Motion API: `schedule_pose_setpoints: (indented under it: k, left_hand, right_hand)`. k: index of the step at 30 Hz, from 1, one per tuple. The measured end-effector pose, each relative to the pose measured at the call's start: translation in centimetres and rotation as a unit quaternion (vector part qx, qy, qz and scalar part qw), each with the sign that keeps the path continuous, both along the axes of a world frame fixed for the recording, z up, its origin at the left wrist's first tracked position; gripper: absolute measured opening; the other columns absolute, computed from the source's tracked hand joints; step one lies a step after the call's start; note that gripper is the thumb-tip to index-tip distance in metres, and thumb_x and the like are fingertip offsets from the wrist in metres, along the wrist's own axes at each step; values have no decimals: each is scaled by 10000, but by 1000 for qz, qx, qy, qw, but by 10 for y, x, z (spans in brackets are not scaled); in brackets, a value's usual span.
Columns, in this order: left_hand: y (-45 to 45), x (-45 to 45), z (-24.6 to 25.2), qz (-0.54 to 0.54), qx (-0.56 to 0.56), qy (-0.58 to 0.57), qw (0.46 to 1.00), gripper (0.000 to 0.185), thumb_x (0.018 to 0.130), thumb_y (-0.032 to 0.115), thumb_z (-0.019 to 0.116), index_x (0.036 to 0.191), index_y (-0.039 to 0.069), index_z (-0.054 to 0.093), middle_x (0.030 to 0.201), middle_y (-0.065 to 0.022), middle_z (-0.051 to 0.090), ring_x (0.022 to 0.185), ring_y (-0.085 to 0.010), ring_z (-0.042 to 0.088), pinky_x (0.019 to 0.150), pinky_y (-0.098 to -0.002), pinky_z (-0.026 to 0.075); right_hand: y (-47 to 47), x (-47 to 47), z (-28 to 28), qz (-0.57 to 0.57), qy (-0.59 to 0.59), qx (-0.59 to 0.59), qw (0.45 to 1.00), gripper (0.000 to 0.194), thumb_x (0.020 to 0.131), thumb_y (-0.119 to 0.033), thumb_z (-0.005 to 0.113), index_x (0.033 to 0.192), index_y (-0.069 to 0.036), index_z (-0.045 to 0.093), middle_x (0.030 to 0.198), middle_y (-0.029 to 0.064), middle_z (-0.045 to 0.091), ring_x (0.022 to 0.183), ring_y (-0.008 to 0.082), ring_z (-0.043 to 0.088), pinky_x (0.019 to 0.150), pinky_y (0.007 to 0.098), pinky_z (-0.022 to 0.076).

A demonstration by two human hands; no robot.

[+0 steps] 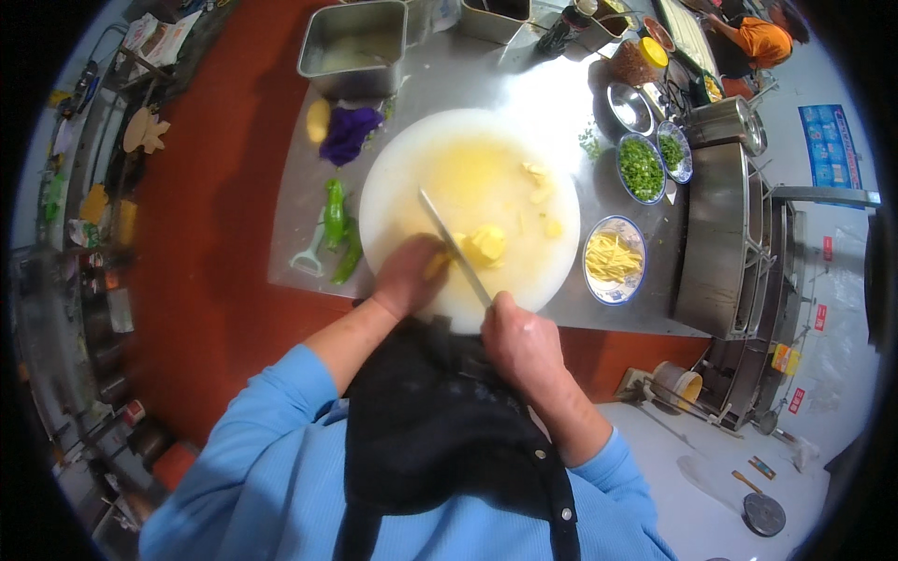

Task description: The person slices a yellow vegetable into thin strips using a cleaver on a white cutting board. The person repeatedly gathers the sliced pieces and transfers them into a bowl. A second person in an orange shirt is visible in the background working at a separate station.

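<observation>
On a round white cutting board (pixel 449 154), my right hand (pixel 523 340) grips the handle of a kitchen knife (pixel 456 245), its blade pointing up and left. Against the blade's left side, my left hand (pixel 414 273) is on a yellow piece, probably potato, largely hidden by the fingers. Yellow slices (pixel 486 244) lie just right of the blade. Several small yellow scraps (pixel 540 184) are spread near the board's right edge. A patterned bowl of yellow strips (pixel 614 258) stands to the right of the board.
Left of the board lie green peppers (pixel 335 214), a white peeler (pixel 309 261), a purple cloth (pixel 349 133) and a whole potato (pixel 318 120). A metal container (pixel 354 80) stands behind. Bowls of chopped greens (pixel 640 168) and a steel cabinet (pixel 708 242) are at right. A person in orange (pixel 761 42) is at far right.
</observation>
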State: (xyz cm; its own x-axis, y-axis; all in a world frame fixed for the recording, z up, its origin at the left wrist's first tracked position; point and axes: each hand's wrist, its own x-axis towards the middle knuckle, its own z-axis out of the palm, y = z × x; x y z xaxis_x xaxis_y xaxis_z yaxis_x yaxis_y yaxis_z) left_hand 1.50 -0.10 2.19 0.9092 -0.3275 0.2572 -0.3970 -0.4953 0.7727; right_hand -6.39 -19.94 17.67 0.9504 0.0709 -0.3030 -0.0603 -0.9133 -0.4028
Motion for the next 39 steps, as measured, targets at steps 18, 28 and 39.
schedule_pose_setpoints:
  k: [18,28,39]
  left_hand:
    - [1,0,-4,-4,14,1,1000,262,876,105,801,1116,68,701,1152,-157,729,1071,-403,713,916,-476,603]
    - [1,3,1,-3,-4,1,1000,263,858,71,805,1104,58,713,1114,-161,746,1055,-406,718,910,-482,603]
    - [3,2,5,-6,-6,11,1000,293,866,106,806,1143,70,717,1122,-165,742,1060,-400,714,910,-488,599]
  right_hand:
    - [-6,-4,16,12,39,1,999,182,1040,-172,630,956,-26,559,739,265,707,690,498,702,639,583,572]
    - [-2,9,0,9,43,35,998,176,1023,-149,623,956,-7,542,760,306,695,750,545,686,697,623,551]
    - [20,45,-29,15,33,30,999,160,1020,-156,588,997,3,586,788,307,714,779,539,707,741,612,564]
